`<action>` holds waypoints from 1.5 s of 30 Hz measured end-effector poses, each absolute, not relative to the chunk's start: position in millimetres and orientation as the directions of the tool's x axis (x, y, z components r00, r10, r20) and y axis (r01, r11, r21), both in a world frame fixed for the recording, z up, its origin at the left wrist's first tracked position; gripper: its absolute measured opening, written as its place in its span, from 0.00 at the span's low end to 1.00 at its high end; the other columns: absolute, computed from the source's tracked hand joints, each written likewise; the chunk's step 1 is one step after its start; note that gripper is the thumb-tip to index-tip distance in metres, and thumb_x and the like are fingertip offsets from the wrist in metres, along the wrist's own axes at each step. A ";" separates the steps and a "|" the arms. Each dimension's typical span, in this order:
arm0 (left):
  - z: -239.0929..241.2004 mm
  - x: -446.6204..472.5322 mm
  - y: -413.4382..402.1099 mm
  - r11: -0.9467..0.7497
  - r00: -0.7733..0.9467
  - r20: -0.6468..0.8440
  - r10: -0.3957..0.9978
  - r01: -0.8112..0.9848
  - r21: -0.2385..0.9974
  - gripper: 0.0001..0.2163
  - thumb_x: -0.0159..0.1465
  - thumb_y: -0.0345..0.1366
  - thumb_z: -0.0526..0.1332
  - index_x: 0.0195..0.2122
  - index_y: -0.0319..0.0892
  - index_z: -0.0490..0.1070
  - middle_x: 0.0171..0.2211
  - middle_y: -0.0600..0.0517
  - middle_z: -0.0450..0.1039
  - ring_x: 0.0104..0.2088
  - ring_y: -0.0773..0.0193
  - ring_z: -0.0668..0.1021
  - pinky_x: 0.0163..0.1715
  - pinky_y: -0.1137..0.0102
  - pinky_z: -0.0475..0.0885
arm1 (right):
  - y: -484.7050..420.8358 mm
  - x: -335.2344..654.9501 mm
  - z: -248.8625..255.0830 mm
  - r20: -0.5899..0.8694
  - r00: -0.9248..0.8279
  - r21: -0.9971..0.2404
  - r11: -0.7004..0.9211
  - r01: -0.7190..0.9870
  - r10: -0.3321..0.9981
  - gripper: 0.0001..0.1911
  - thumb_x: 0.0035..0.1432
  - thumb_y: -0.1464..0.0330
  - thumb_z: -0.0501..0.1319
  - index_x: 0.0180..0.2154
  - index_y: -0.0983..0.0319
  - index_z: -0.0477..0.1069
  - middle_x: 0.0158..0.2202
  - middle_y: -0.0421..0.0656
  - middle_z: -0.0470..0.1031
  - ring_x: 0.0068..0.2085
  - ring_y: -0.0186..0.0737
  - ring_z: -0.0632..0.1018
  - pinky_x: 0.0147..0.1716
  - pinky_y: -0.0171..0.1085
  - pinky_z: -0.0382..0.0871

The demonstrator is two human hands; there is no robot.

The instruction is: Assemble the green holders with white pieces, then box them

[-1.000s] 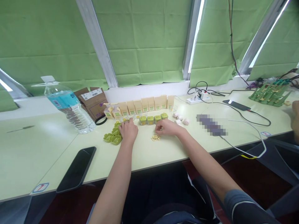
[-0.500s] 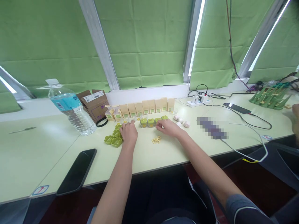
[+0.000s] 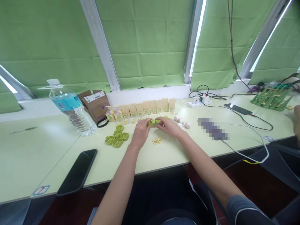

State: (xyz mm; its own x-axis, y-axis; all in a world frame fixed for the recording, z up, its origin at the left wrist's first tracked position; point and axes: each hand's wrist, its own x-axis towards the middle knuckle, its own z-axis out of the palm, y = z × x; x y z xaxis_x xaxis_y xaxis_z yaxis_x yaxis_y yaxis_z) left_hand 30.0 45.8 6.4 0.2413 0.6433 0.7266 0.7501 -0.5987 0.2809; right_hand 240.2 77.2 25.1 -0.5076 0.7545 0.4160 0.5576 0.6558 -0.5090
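My left hand [image 3: 140, 132] curls its fingers against the left end of a short row of small green-lidded boxes [image 3: 152, 122]. My right hand [image 3: 170, 127] grips at the right side of the same row, fingertips pinched together. Much of the row is hidden behind the fingers. Left of my left hand lie several loose green lids [image 3: 117, 143], hollow side up. Small clear boxes [image 3: 126, 121] with yellow spots stand behind them. Just in front of the hands is a little pile of pale yellow loops [image 3: 157, 140].
Open-topped cardboard boxes [image 3: 146, 107] line the back. Pale rounded pieces [image 3: 187, 125] lie on the right, near a power strip [image 3: 199, 103] and cables. Leftward are a water bottle [image 3: 72, 109], a brown carton [image 3: 95, 106] and a phone [image 3: 77, 172]. Another person's hand [image 3: 297, 120] shows at the right edge.
My left hand has moved right, from the loose green lids and clear boxes to the green-lidded row. My right hand stays at the row, nearly in place.
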 end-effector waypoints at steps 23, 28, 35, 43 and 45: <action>4.1 45.9 36.4 -0.716 0.418 0.617 0.667 0.589 0.376 0.16 0.67 0.25 0.57 0.54 0.48 0.68 0.49 0.48 0.71 0.52 0.57 0.75 0.52 0.58 0.74 | 84.9 244.0 19.3 0.292 -0.591 -0.461 0.652 0.602 0.752 0.21 0.59 0.69 0.69 0.54 0.59 0.70 0.35 0.41 0.79 0.35 0.39 0.77 0.32 0.33 0.62; 5.0 45.1 35.9 -0.679 0.385 0.613 0.690 0.637 0.364 0.19 0.68 0.28 0.58 0.58 0.51 0.66 0.59 0.46 0.63 0.62 0.54 0.69 0.60 0.53 0.70 | 83.6 243.0 20.6 0.299 -0.573 -0.454 0.641 0.618 0.763 0.24 0.59 0.70 0.69 0.56 0.58 0.68 0.36 0.41 0.79 0.37 0.40 0.79 0.34 0.34 0.64; 1.9 42.7 38.9 -0.614 0.379 0.511 0.772 0.652 0.444 0.25 0.71 0.34 0.56 0.68 0.53 0.55 0.63 0.45 0.65 0.64 0.52 0.68 0.63 0.50 0.66 | 81.1 242.9 22.9 0.331 -0.572 -0.472 0.656 0.589 0.751 0.23 0.60 0.68 0.69 0.56 0.57 0.68 0.37 0.42 0.81 0.37 0.41 0.79 0.36 0.36 0.67; -3.2 37.7 46.1 -0.543 0.219 0.583 0.783 0.698 0.467 0.24 0.69 0.38 0.59 0.66 0.47 0.58 0.60 0.43 0.68 0.60 0.52 0.72 0.60 0.54 0.67 | 83.0 242.5 23.0 0.412 -0.524 -0.548 0.662 0.511 0.746 0.18 0.62 0.71 0.66 0.54 0.58 0.73 0.36 0.42 0.80 0.36 0.38 0.78 0.40 0.36 0.69; -4.8 35.9 48.5 -0.521 0.183 0.591 0.786 0.709 0.474 0.24 0.68 0.37 0.60 0.65 0.46 0.60 0.59 0.43 0.69 0.60 0.53 0.72 0.60 0.55 0.67 | 83.6 242.4 23.7 0.447 -0.522 -0.525 0.686 0.504 0.726 0.13 0.62 0.72 0.65 0.49 0.59 0.76 0.37 0.43 0.80 0.37 0.38 0.78 0.41 0.36 0.69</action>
